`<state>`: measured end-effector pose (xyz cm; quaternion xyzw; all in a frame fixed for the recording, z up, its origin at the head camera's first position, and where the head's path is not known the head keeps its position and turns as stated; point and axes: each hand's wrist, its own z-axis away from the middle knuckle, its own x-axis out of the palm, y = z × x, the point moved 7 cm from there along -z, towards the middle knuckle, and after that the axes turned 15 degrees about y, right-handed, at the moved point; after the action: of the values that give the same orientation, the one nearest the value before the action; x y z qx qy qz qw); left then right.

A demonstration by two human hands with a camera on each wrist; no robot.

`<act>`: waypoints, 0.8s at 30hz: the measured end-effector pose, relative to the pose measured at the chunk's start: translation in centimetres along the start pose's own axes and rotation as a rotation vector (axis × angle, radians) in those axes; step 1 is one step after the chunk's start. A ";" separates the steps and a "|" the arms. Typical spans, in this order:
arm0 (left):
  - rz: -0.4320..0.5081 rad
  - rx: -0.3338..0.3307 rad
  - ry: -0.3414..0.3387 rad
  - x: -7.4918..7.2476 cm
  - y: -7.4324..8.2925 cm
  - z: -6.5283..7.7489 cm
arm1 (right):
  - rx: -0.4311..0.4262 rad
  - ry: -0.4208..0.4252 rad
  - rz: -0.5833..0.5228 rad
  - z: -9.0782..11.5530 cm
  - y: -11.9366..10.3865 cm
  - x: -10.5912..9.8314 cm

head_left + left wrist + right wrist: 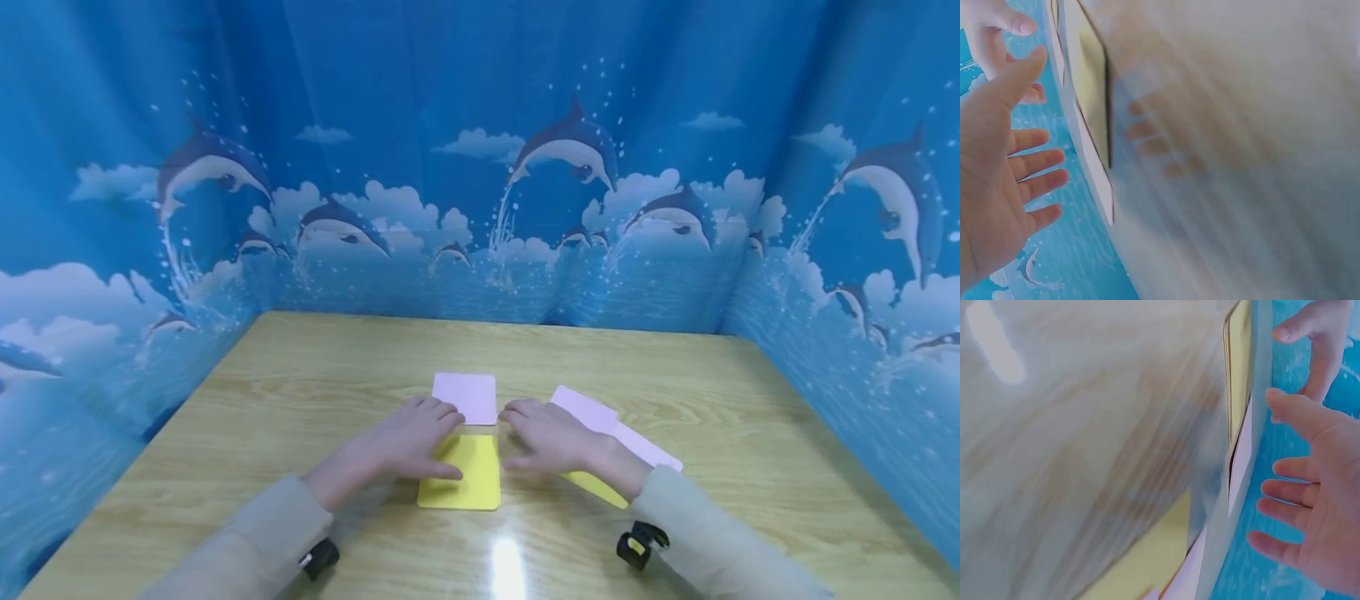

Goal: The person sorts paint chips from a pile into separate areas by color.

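My left hand (423, 435) hovers over the left edge of a yellow square card (476, 479), fingers spread and nothing in them. On the other side, my right hand (551, 437) is held over the table, right of that card, also with loose fingers and nothing in the grasp. The right wrist view shows the yellow cards (1239, 369) as a small stack with several layered edges. A lilac card (468, 396) lies just behind the stack. Beyond and beneath my right forearm are lilac cards (583, 407) and a yellow card (603, 490), partly hidden by the hand and wrist.
The wood-grain table (337, 358) carries the cards near its middle. A blue curtain (420, 108) printed with dolphins surrounds its back and sides. A dark wrist device (637, 546) sits at the right cuff, another (320, 557) at the left. Light glares on the front tabletop.
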<state>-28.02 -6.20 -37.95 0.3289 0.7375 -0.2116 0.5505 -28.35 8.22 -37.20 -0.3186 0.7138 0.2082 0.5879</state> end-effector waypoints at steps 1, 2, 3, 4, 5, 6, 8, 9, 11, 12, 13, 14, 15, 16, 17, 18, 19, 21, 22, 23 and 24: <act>-0.006 -0.002 0.002 0.0 0.0 -0.3 | 0.005 0.012 0.011 0.2 0.5 -0.2; -0.013 0.000 0.004 -0.1 0.1 -0.7 | 0.017 0.019 0.013 0.4 0.9 -0.4; -0.016 0.003 0.008 -0.1 0.2 -1.0 | 0.024 0.029 0.020 0.6 1.4 -0.5; -0.016 0.006 0.009 -0.1 0.3 -1.3 | 0.028 0.042 0.032 0.9 1.8 -0.7; -0.019 0.008 0.006 -0.1 0.4 -1.7 | 0.032 0.055 0.039 1.1 2.3 -0.9; -0.024 0.016 0.008 -0.1 0.6 -2.0 | 0.038 0.069 0.045 1.3 2.7 -1.0; -0.034 0.029 0.004 0.0 0.8 -2.8 | 0.054 0.094 0.050 1.8 3.5 -1.3; -0.038 0.035 0.002 0.0 1.0 -3.1 | 0.065 0.104 0.051 2.0 3.9 -1.5; -0.066 0.051 -0.004 0.1 1.3 -3.9 | 0.092 0.124 0.044 2.5 4.7 -1.7; -0.077 0.057 -0.006 0.2 1.4 -4.3 | 0.098 0.136 0.049 2.6 5.1 -1.9; -0.086 0.056 -0.013 0.3 1.5 -4.7 | 0.106 0.144 0.051 2.8 5.5 -2.0; -0.096 0.061 -0.016 0.4 1.7 -5.1 | 0.115 0.153 0.054 3.0 5.8 -2.1; -0.101 0.063 -0.019 0.5 1.8 -5.4 | 0.122 0.161 0.056 3.2 6.1 -2.2; -0.110 0.066 -0.024 0.6 2.0 -5.7 | 0.126 0.168 0.060 3.4 6.3 -2.3; -0.112 0.068 -0.026 0.7 2.1 -6.1 | 0.131 0.173 0.064 3.5 6.6 -2.4; -0.121 0.071 -0.031 0.7 2.3 -6.4 | 0.135 0.176 0.068 3.7 6.8 -2.5; -0.127 0.073 -0.033 0.8 2.4 -6.7 | 0.146 0.177 0.066 3.9 7.0 -2.6; -0.143 0.078 -0.042 1.0 2.7 -7.2 | 0.164 0.175 0.069 4.1 7.4 -2.6; -0.150 0.078 -0.047 1.1 2.9 -7.4 | 0.175 0.174 0.069 4.3 7.7 -2.6; -0.155 0.077 -0.049 1.2 3.0 -7.7 | 0.185 0.173 0.070 4.4 7.9 -2.6; -0.169 0.079 -0.052 1.4 3.0 -8.0 | 0.193 0.173 0.075 4.6 8.1 -2.7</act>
<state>-31.44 1.62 -36.70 0.2813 0.7392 -0.2946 0.5363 -30.49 17.57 -36.25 -0.2507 0.7898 0.1322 0.5440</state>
